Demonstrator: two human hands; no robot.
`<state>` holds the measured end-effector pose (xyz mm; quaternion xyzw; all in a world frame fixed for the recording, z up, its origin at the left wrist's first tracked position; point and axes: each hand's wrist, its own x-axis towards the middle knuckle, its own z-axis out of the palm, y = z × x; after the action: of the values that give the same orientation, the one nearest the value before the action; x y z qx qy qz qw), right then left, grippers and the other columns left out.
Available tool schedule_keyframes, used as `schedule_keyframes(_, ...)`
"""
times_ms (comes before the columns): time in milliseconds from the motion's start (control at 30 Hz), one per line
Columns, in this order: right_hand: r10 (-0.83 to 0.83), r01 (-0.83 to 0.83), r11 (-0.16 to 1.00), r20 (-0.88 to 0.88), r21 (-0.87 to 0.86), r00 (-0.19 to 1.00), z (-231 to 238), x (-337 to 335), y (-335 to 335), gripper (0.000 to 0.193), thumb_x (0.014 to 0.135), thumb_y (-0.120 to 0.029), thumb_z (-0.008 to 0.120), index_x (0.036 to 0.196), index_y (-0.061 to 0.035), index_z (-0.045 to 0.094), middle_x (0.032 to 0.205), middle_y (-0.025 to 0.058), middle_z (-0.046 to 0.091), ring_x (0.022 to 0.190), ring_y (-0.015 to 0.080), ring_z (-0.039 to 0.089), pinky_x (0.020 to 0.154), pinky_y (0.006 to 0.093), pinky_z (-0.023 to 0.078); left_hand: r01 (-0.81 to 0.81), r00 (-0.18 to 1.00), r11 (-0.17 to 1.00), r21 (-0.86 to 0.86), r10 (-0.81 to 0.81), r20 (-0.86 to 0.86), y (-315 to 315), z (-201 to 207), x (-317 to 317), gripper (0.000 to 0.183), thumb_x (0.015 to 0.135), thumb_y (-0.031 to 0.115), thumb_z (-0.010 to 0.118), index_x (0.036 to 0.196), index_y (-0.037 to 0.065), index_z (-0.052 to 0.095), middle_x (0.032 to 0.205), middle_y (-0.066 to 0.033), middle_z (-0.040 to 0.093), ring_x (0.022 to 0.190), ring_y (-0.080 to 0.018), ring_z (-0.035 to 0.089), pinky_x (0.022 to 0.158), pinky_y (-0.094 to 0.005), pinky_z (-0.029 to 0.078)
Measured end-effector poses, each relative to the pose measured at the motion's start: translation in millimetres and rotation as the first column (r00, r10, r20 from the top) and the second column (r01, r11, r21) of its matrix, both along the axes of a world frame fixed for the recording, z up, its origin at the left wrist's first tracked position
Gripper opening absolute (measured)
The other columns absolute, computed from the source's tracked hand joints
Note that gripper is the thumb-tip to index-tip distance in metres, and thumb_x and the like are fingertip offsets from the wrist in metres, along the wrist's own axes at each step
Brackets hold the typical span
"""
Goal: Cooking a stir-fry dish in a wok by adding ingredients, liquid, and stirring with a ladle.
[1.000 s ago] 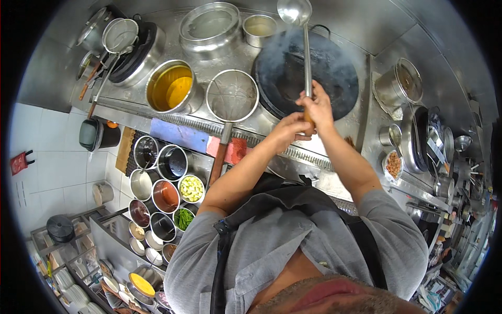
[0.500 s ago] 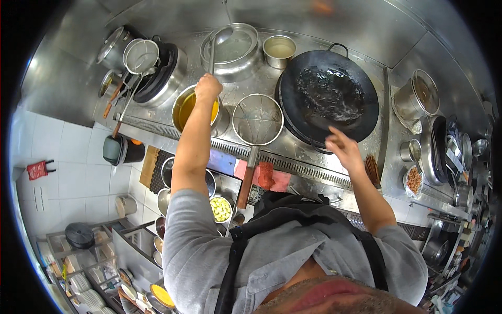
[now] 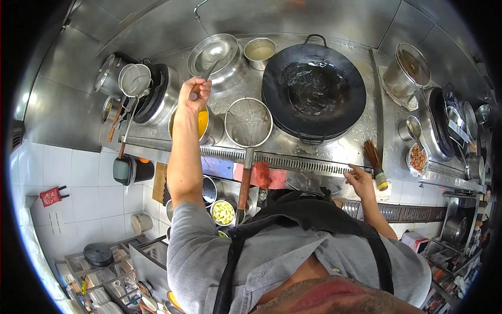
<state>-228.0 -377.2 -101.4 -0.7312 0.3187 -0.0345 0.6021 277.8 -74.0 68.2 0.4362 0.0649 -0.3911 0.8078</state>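
Note:
My left hand [image 3: 193,94] is closed around the handle of a ladle [image 3: 215,51]. The ladle's bowl is over a wide steel basin [image 3: 195,67] at the back; whether it is dipped in I cannot tell. Beneath my left wrist stands a steel pot with yellow liquid [image 3: 203,123], partly covered by my arm. My right hand [image 3: 361,183] is empty with its fingers apart, at the stove's front edge beside a bamboo wok brush [image 3: 373,157]. A black wok [image 3: 349,104] with a wet, shiny bottom sits on the burner between and beyond my hands.
A round wire strainer [image 3: 249,123] lies beside the yellow pot, its wooden handle toward me. Behind it is a small steel pot [image 3: 260,53]. Another strainer [image 3: 135,79] rests at left. A bowl of nuts [image 3: 418,158] sits at right; chopped green pieces [image 3: 223,212] fill a bowl below.
The ladle's bowl has come from the basin's far rim to over the basin, its handle tipping toward me. My right hand has drawn back from the wok to the front edge.

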Motion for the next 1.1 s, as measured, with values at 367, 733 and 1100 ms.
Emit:
schedule_keyframes(367,0.004,0.002,0.984,0.035,-0.181,0.999,4,6,-40,0.038,0.086,-0.02,0.068,0.117,0.0016,0.061,0.079,0.0105,0.069,0.063,0.0129,0.064,0.059,0.0277,0.049,0.286,0.956,0.958,-0.026,-0.288,-0.061,11,70,-131,0.037,0.076,0.003,0.053,0.108,-0.014,0.045,0.074,-0.0082,0.05,0.049,-0.0091,0.044,0.034,-0.0184,0.033)
schedule_keyframes(733,-0.236,0.231,0.967,-0.029,-0.111,0.971,-15,-54,-48,0.039,0.085,-0.019,0.069,0.116,0.003,0.061,0.08,0.0126,0.067,0.064,0.0146,0.064,0.057,0.0265,0.048,-0.53,0.422,0.225,0.818,-0.767,0.484,18,-11,-56,0.045,0.07,0.012,0.06,0.112,-0.006,0.058,0.091,-0.019,0.068,0.078,-0.0276,0.068,0.067,-0.0379,0.053)
schedule_keyframes(1100,-0.337,0.254,0.919,-0.266,-0.301,0.903,-9,-107,-24,0.042,0.085,-0.024,0.067,0.117,0.0022,0.061,0.075,0.014,0.068,0.057,0.0148,0.063,0.054,0.029,0.048,-0.06,0.924,0.472,0.88,-0.307,0.228,-34,-92,131,0.003,0.069,0.005,0.058,0.07,0.003,0.06,0.06,-0.014,0.059,0.052,-0.0224,0.057,0.044,-0.034,0.045)
